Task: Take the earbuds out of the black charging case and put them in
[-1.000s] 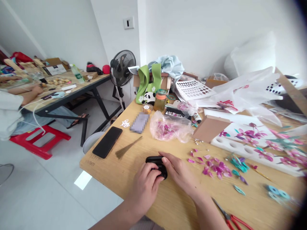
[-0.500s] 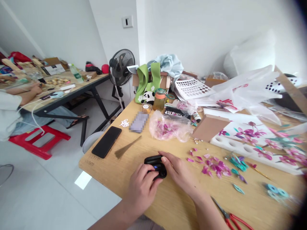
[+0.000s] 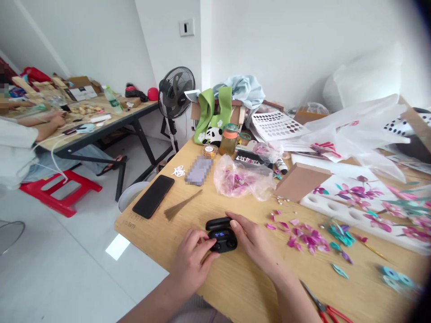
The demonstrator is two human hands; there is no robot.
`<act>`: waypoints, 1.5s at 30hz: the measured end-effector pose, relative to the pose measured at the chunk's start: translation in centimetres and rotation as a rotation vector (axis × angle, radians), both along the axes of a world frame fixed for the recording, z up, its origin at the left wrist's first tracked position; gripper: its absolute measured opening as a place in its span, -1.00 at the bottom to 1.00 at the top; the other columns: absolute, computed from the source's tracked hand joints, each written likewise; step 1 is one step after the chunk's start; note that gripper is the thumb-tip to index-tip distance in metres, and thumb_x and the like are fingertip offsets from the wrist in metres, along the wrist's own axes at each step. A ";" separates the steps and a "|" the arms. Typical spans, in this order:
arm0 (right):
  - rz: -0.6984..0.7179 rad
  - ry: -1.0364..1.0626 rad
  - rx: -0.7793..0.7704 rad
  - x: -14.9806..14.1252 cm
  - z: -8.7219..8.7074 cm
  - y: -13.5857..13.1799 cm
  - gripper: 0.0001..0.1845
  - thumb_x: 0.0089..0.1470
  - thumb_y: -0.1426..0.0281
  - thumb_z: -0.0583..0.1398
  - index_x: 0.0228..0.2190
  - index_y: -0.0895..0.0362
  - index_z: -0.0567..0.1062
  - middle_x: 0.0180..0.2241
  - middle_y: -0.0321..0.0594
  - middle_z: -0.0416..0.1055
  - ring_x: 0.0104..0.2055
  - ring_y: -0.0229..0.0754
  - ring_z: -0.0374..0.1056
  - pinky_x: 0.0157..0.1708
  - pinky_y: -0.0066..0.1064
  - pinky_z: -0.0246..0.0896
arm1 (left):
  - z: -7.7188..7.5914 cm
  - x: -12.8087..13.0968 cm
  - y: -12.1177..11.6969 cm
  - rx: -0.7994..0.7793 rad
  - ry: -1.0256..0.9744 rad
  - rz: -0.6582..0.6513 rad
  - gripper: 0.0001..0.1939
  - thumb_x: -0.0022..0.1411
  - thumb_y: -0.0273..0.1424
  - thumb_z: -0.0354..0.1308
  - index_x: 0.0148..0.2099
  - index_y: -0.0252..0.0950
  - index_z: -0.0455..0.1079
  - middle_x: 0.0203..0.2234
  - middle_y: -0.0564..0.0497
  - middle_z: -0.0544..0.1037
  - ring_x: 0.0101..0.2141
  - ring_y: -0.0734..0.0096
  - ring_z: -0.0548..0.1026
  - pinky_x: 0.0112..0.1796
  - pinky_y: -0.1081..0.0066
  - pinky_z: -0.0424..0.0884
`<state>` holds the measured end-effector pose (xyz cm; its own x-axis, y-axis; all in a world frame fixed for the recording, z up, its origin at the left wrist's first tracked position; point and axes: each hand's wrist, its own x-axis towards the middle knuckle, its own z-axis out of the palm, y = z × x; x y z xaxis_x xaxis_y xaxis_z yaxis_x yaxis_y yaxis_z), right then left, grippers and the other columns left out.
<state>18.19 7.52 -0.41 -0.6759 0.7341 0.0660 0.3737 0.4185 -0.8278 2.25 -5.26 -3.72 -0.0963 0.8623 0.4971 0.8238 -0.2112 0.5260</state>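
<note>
A black earbud case (image 3: 222, 236) lies open near the table's front edge, its lid raised and blue digits lit inside. My left hand (image 3: 192, 258) grips the left end of this case, with a fingertip at the earbud seated there; whether that earbud is lifted at all I cannot tell. At the right end, my right hand (image 3: 251, 240) holds the case by its lid and side. Pink petals (image 3: 310, 238) are scattered to the right of my right hand. Red-handled scissors (image 3: 323, 306) lie beside my right forearm.
Left of the case are a black phone (image 3: 153, 196) and a bundle of thin stems (image 3: 182, 205). Behind stand a bag of petals (image 3: 242, 179), a jar (image 3: 229, 140) and a brown box (image 3: 299, 181). A fan (image 3: 177, 93) and a co-worker's table (image 3: 134, 110) are further left.
My left fingers have drawn back slightly to the left, showing more of the lit display and the case's inside. The whole view has shifted a little as the head moved.
</note>
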 end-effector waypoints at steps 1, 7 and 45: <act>0.000 -0.008 0.000 0.0 0.0 0.0 -0.50 0.31 0.15 -0.08 0.04 0.16 0.41 -0.04 -0.03 0.45 -0.02 -0.03 0.39 -0.05 -0.22 0.30 | 0.0 0.1 0.0 -0.004 -0.007 0.000 -0.81 0.24 -0.45 0.13 -0.08 -0.29 0.41 -0.28 -0.09 0.42 -0.29 0.34 0.41 -0.30 0.31 0.45; 0.005 -0.003 0.003 0.0 0.2 0.0 -0.50 0.31 0.15 -0.09 0.02 0.17 0.42 -0.06 -0.03 0.47 -0.04 -0.03 0.40 -0.07 -0.22 0.31 | -0.3 0.3 0.1 0.001 -0.037 0.006 -0.86 0.25 -0.49 0.11 -0.15 -0.28 0.44 -0.29 -0.08 0.43 -0.28 0.33 0.41 -0.28 0.30 0.44; 0.252 -0.175 0.038 0.5 0.4 -0.1 -0.53 -0.14 0.65 0.24 -0.15 0.10 0.37 -0.19 -0.18 0.31 -0.11 -0.06 0.22 -0.12 -0.27 0.19 | 0.0 -0.7 0.6 -0.367 -0.195 -0.057 -0.23 0.19 -0.54 0.14 0.33 -0.05 -0.12 0.09 -0.06 0.33 0.11 0.20 0.26 0.10 0.09 0.27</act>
<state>18.69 7.45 0.02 -0.8397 0.5414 -0.0432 0.3900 0.5456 -0.7418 1.52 -4.62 -3.67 -0.1052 0.9856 0.1326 0.6936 -0.0229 0.7200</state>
